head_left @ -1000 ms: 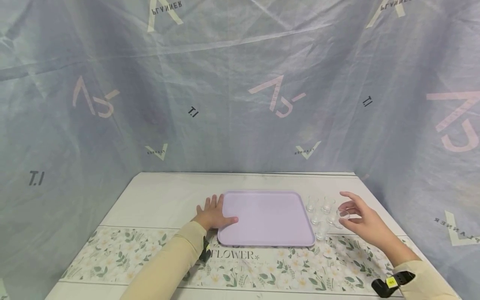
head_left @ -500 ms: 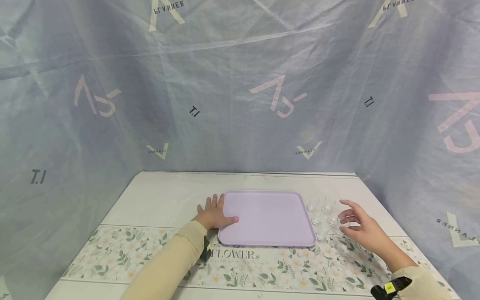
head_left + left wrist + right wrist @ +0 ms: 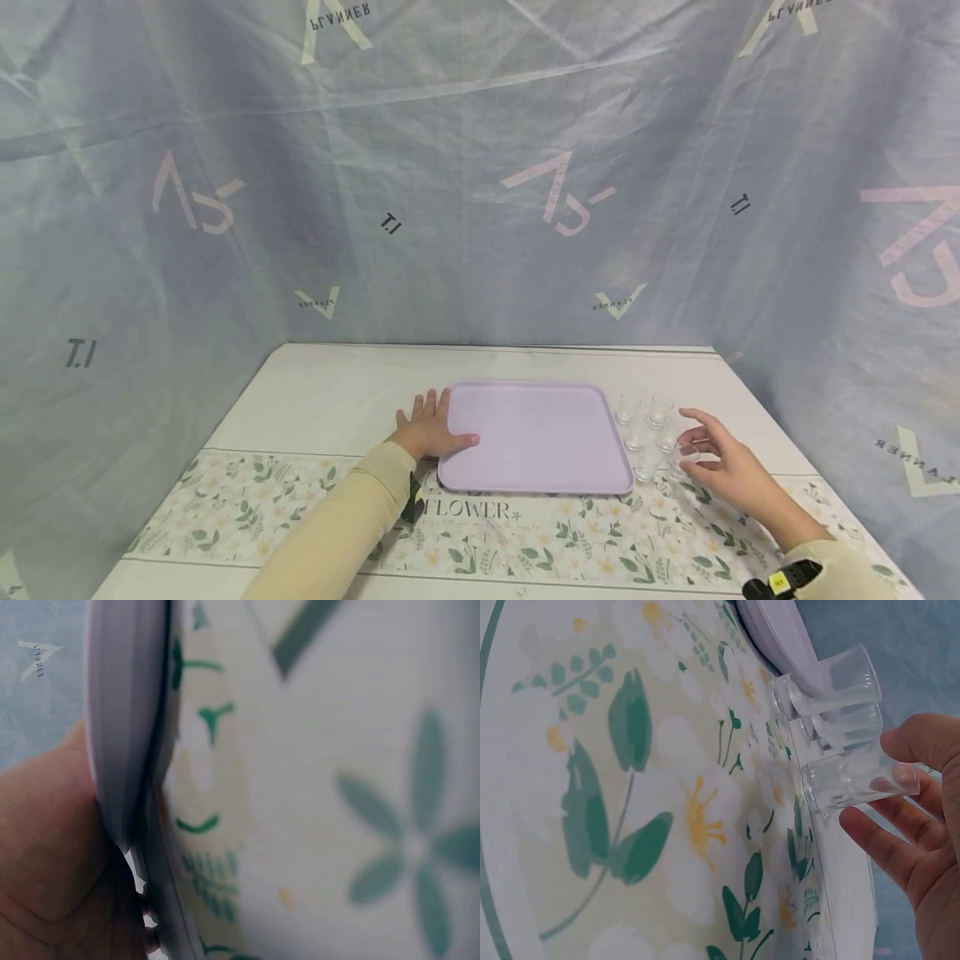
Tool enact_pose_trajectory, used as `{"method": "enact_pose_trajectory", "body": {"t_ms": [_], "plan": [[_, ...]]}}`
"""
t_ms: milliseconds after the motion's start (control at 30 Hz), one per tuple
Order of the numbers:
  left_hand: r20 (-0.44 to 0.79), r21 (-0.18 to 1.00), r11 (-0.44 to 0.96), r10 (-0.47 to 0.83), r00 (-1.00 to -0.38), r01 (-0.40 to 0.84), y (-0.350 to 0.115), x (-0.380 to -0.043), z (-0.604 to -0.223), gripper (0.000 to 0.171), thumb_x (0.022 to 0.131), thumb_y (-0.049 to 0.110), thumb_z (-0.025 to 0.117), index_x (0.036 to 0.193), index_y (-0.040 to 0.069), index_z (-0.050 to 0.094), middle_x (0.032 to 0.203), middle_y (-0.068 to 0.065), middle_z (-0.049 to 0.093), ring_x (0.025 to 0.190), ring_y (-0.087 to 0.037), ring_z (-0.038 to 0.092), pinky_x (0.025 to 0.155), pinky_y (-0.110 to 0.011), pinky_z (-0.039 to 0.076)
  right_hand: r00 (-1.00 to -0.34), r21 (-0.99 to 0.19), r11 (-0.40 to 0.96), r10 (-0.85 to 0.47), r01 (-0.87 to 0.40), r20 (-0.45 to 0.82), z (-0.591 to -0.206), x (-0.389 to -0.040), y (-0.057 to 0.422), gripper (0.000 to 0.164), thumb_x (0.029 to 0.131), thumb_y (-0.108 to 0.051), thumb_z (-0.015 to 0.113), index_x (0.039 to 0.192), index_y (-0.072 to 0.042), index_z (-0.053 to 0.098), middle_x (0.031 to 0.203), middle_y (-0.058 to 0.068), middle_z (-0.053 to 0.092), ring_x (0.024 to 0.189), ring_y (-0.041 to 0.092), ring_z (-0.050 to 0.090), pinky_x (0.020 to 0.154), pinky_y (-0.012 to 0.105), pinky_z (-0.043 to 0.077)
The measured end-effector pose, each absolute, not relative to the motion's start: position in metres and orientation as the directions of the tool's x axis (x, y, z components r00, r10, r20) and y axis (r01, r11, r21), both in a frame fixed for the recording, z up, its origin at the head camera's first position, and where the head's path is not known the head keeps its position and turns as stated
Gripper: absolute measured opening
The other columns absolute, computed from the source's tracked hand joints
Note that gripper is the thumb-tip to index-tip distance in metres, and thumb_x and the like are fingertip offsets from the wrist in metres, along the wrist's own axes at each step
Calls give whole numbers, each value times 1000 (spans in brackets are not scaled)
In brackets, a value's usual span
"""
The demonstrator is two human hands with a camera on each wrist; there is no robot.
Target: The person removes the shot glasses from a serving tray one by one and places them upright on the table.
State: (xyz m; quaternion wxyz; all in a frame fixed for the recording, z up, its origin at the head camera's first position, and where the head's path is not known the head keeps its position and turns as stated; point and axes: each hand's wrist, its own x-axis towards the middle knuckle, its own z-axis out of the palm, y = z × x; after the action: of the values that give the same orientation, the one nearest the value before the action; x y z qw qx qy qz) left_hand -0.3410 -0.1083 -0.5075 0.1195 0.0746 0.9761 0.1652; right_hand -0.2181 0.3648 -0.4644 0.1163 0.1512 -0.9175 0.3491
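Observation:
The left hand point(image 3: 426, 432) lies with fingers spread at the left edge of a lilac tray point(image 3: 536, 437), its thumb over the rim. In the left wrist view, the palm point(image 3: 52, 855) is against the side of the tray. The right hand point(image 3: 723, 462) pinches a small clear shot glass point(image 3: 847, 778) near its rim, thumb on one side and fingers on the other. This glass stands upright, its base at the tabletop, at the near right of a group of similar shot glasses point(image 3: 633, 437) beside the tray's right edge.
A white table cover point(image 3: 337, 383) with a floral band point(image 3: 247, 500) lies under everything. Behind and at both sides hangs a grey-blue printed curtain point(image 3: 450, 250). Two more shot glasses point(image 3: 840, 675) stand close to the held one in the right wrist view.
The right hand has moved toward the person with the shot glass, from beside the middle glasses to the near end of the group. The left hand and tray have stayed in place.

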Motion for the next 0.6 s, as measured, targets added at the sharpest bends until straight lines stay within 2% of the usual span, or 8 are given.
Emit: {"method": "enact_pose_trajectory", "body": {"t_ms": [133, 367, 600], "plan": [[-205, 342, 934, 181, -962, 103, -108, -345, -512, 124, 79, 86, 55, 164, 15, -1, 169, -18, -2, 154, -39, -6, 116, -69, -3, -927, -593, 721, -202, -359, 315, -468, -219, 366, 80, 84, 4, 78, 151, -6, 36, 113, 12, 62, 99, 12, 65, 75, 25, 58], [-200, 336, 937, 175, -964, 101, -108, -343, -510, 123, 80, 84, 56, 164, 15, 1, 169, -18, -1, 154, -40, -5, 116, -70, -2, -930, -548, 759, -213, -350, 299, -470, -221, 367, 78, 85, 2, 78, 150, -7, 36, 113, 11, 63, 98, 30, 68, 74, 32, 59], [-198, 347, 932, 187, -962, 110, -108, -336, -504, 122, 80, 83, 56, 164, 12, 3, 168, -21, 1, 154, -42, -3, 116, -71, -1, -930, -548, 757, -230, -355, 286, -468, -216, 366, 78, 87, 0, 77, 152, -7, 34, 114, 11, 62, 99, 33, 67, 74, 35, 60]]}}
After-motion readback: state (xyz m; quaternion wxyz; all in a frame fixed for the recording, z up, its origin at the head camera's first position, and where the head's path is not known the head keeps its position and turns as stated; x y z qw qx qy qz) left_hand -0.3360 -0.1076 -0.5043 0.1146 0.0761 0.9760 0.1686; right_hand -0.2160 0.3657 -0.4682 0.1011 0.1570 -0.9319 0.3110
